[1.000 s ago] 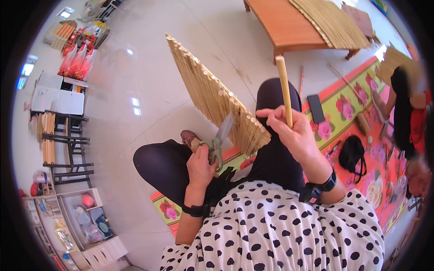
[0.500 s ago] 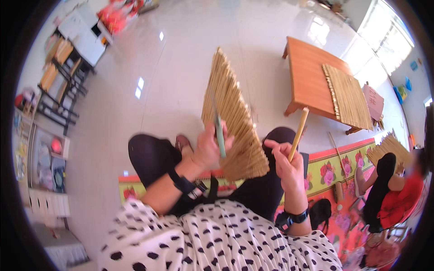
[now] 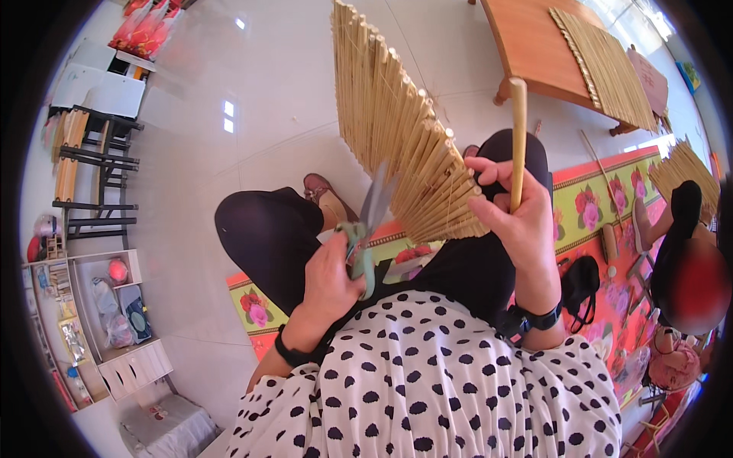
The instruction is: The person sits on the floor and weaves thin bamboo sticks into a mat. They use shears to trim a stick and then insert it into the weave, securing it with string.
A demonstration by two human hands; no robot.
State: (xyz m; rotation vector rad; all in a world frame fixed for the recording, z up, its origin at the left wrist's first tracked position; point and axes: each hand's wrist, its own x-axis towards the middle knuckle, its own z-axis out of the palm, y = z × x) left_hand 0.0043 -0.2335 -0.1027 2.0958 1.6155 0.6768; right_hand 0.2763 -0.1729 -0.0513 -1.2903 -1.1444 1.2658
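Note:
My left hand is closed round green-handled scissors, whose grey blades point up toward the mat and look slightly parted. A mat of tan stalks, bound side by side, stands tilted over my lap, its cut ends running down the right side. Beside its lower right end is my right hand, with a smooth pale stick upright in its grip. The thumb and fingertips of that hand are at the mat's edge; whether they pinch a stalk or cord cannot be made out.
An orange-brown low table at the far right bears another stalk mat. A flowered cloth lies under me, reaching right, where a seated person has a further stalk mat. Shelves and stacked dark-framed furniture line the left.
The scissors have come down and away from the mat to its lower left. My right hand has moved to the mat's edge, stick still held. The whole view has shifted.

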